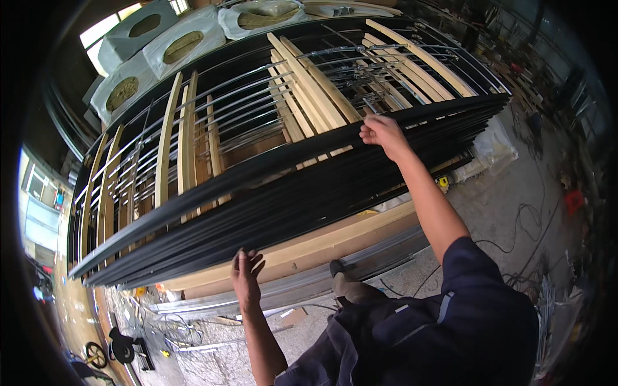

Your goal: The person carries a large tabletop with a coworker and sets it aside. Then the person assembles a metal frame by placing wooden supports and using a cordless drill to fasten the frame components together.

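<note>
In front of me lies a stack of long black frames [309, 183], their near edges layered one over another. Pale wooden slats [312, 96] and thin metal rods [238, 87] run across and between them. My right hand [384, 135] is at the near rail of the topmost frame, fingers curled in a pinch; whatever they hold, if anything, is too small to make out. Lower down, beside the near side of the stack, my left hand [246, 276] is raised with its fingers loosely bent and apart, nothing visible in it.
Under the stack runs a thick wooden beam [302, 254], with metal profiles [309, 280] on the floor alongside. Plastic-wrapped bundles [180, 48] stand behind. Cables [528, 222] trail over the floor at right; a black cut-off saw [125, 347] sits at lower left.
</note>
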`<state>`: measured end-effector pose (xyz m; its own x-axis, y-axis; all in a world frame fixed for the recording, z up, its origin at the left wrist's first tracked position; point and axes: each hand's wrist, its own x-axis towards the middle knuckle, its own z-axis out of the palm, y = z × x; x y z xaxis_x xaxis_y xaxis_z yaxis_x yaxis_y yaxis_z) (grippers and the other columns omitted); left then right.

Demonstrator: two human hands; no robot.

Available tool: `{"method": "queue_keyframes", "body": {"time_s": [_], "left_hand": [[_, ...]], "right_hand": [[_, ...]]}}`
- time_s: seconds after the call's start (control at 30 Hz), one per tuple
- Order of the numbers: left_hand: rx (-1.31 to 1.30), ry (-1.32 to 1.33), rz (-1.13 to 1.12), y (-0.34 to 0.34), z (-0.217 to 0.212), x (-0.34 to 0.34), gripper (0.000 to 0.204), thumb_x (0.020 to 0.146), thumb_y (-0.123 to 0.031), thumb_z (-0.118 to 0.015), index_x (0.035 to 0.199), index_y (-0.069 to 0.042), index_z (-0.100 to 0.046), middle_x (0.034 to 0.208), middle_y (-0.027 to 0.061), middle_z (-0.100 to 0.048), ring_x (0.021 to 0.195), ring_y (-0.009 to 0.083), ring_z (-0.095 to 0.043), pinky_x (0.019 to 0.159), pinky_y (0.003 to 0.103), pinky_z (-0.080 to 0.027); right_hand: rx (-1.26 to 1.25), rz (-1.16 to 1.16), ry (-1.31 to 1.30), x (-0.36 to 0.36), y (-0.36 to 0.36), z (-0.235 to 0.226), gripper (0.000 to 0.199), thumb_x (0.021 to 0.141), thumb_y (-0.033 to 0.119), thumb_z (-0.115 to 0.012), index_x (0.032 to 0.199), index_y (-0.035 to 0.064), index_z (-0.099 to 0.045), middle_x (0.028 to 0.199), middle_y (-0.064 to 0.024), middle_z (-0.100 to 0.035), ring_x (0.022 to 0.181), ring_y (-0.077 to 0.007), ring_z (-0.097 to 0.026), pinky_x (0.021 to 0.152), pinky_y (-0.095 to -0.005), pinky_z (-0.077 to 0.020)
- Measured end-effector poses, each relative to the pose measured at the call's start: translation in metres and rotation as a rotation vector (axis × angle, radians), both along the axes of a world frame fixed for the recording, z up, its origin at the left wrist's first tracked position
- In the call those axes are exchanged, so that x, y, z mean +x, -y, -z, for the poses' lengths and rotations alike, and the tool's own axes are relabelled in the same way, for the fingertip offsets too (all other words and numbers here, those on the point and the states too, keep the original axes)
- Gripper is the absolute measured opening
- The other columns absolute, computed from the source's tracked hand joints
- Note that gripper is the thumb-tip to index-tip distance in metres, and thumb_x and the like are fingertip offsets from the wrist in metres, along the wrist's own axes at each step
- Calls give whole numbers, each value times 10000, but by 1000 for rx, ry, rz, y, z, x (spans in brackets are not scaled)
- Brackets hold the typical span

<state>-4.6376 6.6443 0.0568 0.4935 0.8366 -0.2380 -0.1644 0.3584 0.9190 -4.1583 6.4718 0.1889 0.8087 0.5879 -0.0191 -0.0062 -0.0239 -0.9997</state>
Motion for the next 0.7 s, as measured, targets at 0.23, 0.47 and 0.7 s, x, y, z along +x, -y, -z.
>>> {"method": "queue_keyframes", "body": {"time_s": [0.23,0.47,0.7], "left_hand": [[-113,169,-197,-125,-40,45,672,979,-558,-594,1394,-51,-444,1214,146,-591,1048,292,-646,957,460,-541],[-181,124,-435,-152,-71,97,861,900,-611,-677,1539,-159,-321,1472,184,-374,1203,338,-547,1032,494,-482],[-192,27,-463,-175,-67,71,679,883,-582,-689,1326,-106,-492,1140,126,-587,882,255,-616,802,430,-557]], "right_hand": [[-722,-313,217,59,-50,-59,493,965,374,-614,1223,-46,-622,953,-135,-688,602,-212,-722,430,-281,-528],[-687,-318,366,149,-136,-19,548,930,445,-640,1052,-87,-685,893,-172,-707,691,-195,-699,563,-353,-582],[-470,-512,-85,141,-261,18,435,942,363,-667,1115,-33,-614,912,-104,-639,712,-223,-661,584,-367,-568]]}}
